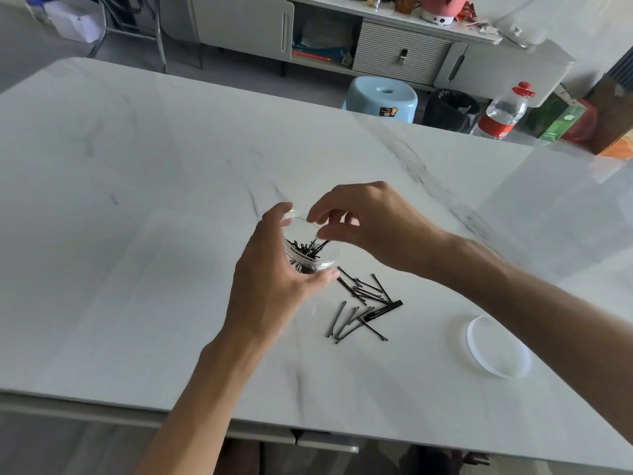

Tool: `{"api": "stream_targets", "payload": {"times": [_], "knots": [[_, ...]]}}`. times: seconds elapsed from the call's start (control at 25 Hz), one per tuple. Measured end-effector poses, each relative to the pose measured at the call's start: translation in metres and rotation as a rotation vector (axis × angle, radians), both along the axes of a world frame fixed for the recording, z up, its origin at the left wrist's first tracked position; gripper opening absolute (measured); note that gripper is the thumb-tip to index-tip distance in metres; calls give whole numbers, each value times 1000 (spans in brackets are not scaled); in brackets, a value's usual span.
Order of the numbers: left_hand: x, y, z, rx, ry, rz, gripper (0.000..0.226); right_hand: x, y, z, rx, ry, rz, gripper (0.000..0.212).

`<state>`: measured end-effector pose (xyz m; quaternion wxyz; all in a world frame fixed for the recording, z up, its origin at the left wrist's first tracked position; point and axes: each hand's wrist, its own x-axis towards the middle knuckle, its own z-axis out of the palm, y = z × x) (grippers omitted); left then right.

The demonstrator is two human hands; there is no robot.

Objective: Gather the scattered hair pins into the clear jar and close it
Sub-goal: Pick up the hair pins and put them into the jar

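My left hand (270,279) grips the clear jar (313,248) from its left side, holding it tilted just above the white marble table (137,200). Several black hair pins lie inside the jar. My right hand (363,224) hovers over the jar's open mouth, thumb and fingers pinched on a black hair pin (320,244) that pokes into the opening. A loose pile of black hair pins (363,303) lies on the table just to the right of the jar, with one wider flat clip (383,310) among them. The jar's clear lid (496,347) rests flat at the right.
The table's front edge (205,416) runs close below my forearms. Beyond the far edge stand a light blue stool (383,97), a black bin (450,109), a plastic bottle with a red cap (503,113) and a grey cabinet (376,39).
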<state>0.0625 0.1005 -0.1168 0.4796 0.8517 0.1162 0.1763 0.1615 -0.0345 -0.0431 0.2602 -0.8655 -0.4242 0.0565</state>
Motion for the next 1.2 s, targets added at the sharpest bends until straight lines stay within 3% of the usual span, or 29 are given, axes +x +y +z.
{"api": "stream_targets", "payload": {"times": [0.12,0.2,0.32,0.52,0.76,0.88,1.04,1.2], "knots": [[0,3,1,-5,-6,35,90,9,-17,-18,126,33,-232,12],[-1,6,1,-3,-16,49,90,11,-31,-40,-73,77,-346,14],[-2,7,2,3,-29,50,89,-2,-40,-78,-426,133,-362,35],[-2,7,1,9,-22,45,88,-12,-32,-99,-401,86,-419,10],[-1,5,2,14,-24,41,87,-19,-30,-103,-526,-170,-249,18],[-2,6,1,16,-21,42,88,-17,-32,-95,-420,-103,-289,17],[0,5,-1,-1,-3,41,89,-5,-38,-60,-27,148,-385,8],[0,1,-2,-13,6,32,90,1,-27,-11,63,37,-202,8]]}}
